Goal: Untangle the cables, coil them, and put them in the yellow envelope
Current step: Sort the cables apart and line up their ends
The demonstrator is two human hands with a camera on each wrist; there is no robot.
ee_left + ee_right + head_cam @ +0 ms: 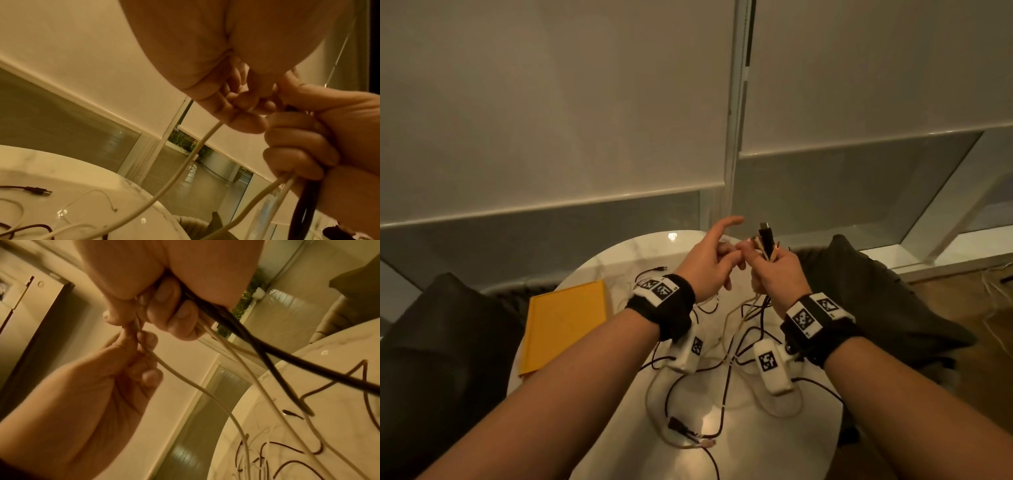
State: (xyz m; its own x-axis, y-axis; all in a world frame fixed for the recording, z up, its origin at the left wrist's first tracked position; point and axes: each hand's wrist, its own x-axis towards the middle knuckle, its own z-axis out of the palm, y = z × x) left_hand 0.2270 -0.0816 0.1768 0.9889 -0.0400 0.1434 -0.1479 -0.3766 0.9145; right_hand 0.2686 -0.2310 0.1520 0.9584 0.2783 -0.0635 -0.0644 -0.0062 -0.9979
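Cables (726,373) are bunched by their ends in the fisted right hand (774,270) above the table (619,445), apparently for sorting; one pale cable (185,162) is pinched by the left hand (705,267); the yellow envelope (565,318) lies left.

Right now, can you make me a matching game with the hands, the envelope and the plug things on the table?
Things:
1. right hand
2. left hand
3. yellow envelope
4. black plug

Places or states:
A. lies flat at the left side of the white table
B. grips a bunch of black and white cables
C. pinches one white cable
D. lies on the table near the front edge, nobody touching it

Pairs: 1-B, 2-C, 3-A, 4-D
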